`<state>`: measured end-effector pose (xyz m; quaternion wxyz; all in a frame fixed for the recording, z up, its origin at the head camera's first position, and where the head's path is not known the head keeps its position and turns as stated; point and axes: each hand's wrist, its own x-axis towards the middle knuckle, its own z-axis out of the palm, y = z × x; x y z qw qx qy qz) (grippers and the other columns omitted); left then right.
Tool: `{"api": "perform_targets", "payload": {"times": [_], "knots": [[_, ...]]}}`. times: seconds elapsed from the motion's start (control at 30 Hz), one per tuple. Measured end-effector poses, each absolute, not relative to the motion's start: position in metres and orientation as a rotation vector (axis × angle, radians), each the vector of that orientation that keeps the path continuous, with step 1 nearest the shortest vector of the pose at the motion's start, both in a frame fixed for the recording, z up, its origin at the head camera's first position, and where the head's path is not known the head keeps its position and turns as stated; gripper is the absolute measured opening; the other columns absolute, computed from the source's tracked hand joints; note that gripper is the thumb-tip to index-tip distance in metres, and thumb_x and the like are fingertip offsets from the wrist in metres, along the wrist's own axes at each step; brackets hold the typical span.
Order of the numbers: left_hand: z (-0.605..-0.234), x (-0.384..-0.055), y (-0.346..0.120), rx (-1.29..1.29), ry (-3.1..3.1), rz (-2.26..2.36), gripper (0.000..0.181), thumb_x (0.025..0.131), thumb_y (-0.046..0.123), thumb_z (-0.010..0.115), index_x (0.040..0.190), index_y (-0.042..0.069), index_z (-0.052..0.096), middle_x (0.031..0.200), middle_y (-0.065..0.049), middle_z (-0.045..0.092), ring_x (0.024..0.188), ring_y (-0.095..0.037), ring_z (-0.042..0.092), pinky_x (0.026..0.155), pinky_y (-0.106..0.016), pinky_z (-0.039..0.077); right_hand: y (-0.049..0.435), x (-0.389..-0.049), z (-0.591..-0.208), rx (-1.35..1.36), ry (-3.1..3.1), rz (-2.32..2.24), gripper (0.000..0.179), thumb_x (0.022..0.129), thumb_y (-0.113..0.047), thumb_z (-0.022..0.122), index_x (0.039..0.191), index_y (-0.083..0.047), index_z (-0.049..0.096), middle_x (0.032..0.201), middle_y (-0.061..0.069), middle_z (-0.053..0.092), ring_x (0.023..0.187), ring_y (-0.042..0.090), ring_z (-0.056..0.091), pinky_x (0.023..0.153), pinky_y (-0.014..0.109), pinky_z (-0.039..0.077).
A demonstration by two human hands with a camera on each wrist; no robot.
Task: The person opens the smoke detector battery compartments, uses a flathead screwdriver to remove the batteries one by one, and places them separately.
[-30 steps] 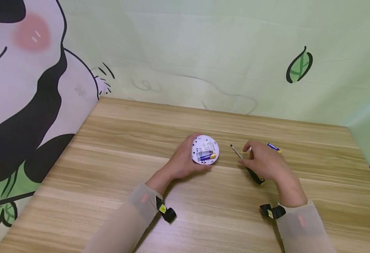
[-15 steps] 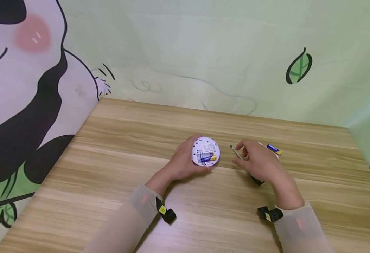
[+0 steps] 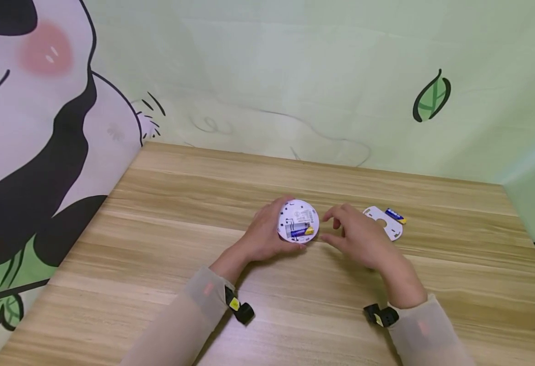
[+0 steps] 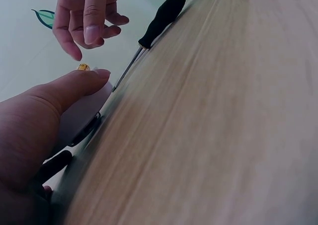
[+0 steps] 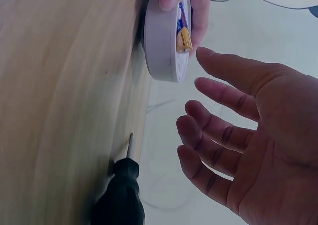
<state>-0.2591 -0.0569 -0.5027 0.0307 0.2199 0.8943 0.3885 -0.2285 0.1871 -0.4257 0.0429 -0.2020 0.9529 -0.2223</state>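
Observation:
My left hand (image 3: 264, 234) holds a round white smoke alarm (image 3: 298, 215) by its side, its back face up. A blue and yellow battery (image 3: 302, 232) lies in the alarm's bay. Its yellow end (image 5: 184, 40) sticks up out of the bay in the right wrist view. Just right of the alarm, my right hand (image 3: 363, 236) hovers with nothing in it, fingers loosely bent and thumb apart. A screwdriver (image 4: 163, 20) with a black handle lies on the table below the right hand, which hides it in the head view.
A white mounting plate (image 3: 393, 230) with a centre hole lies on the wooden table (image 3: 194, 203), right of the right hand. A second blue and yellow battery (image 3: 396, 216) sits at its far edge. A wall (image 3: 295, 76) rises behind the table.
My right hand has moved left toward the alarm, uncovering the mounting plate and covering the screwdriver. The left hand and the alarm have stayed almost in place.

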Motion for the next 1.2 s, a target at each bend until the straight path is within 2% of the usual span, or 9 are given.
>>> {"api": "perform_targets", "payload": {"times": [0.4,0.67,0.83,1.2], "knots": [[-0.502,-0.259,-0.058,0.709,2.768,1.145,0.116,0.069,0.052,0.093,0.16,0.021,0.029,0.15,-0.001,0.052,0.131,-0.024,0.051,0.124,-0.046,0.026,0.175,-0.225,-0.432,-0.683,2.912,-0.652,0.027,0.095,-0.029,0.075,0.119,-0.018,0.069,0.1,0.005,0.063,0.079,0.018,0.058,0.066,0.032,0.048],[-0.502,-0.259,-0.058,0.729,2.769,1.137,0.117,0.069,0.053,0.093,0.161,0.019,0.029,0.155,0.0,0.048,0.136,-0.024,0.05,0.128,-0.047,0.019,0.17,-0.223,-0.436,-0.746,2.952,-0.605,0.024,0.095,-0.025,0.074,0.117,-0.016,0.07,0.098,0.006,0.064,0.077,0.016,0.057,0.063,0.031,0.046],[-0.502,-0.259,-0.057,0.741,2.764,1.125,0.116,0.07,0.053,0.092,0.16,0.02,0.029,0.157,0.0,0.047,0.141,-0.022,0.048,0.13,-0.048,0.014,0.166,-0.221,-0.439,-0.737,2.961,-0.573,0.022,0.094,-0.026,0.075,0.113,-0.017,0.068,0.099,0.002,0.065,0.083,0.016,0.06,0.066,0.032,0.047],[-0.502,-0.259,-0.058,0.764,2.766,1.107,0.114,0.07,0.053,0.092,0.16,0.02,0.029,0.156,-0.001,0.048,0.14,-0.021,0.049,0.129,-0.047,0.016,0.161,-0.219,-0.443,-0.702,2.944,-0.601,0.018,0.096,-0.021,0.073,0.111,-0.013,0.066,0.097,0.002,0.061,0.083,0.017,0.058,0.068,0.033,0.048]]}}
